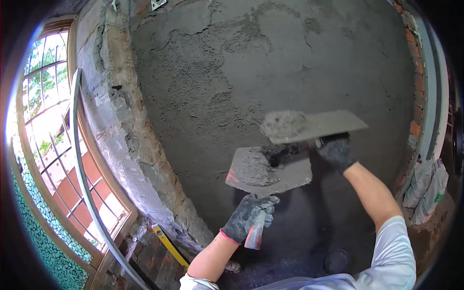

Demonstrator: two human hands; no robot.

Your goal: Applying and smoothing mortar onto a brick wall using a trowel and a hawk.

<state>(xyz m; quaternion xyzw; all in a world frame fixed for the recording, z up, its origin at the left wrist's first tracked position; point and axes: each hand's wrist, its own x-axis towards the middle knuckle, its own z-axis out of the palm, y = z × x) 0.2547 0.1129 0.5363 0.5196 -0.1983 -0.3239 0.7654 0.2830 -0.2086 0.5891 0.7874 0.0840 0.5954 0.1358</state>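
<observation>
My left hand (245,217), in a dark glove, is closed around the handle of a flat plasterer's hawk (298,176). A heap of wet grey mortar (256,166) lies on its plate. My right hand (338,152), also gloved, grips a rectangular plastering trowel (333,122) just above and to the right of the hawk. Another lump of mortar (284,124) sits on the trowel's left end. Both tools are held out before a wall (319,63) coated in grey plaster, rough at the left and smoother at the right.
At the left, a long metal strip (79,159) leans by a barred window (53,121). A yellow spirit level (170,246) stands below the rough wall corner (130,130). Filled sacks (427,191) rest at the right, near exposed brick (416,92).
</observation>
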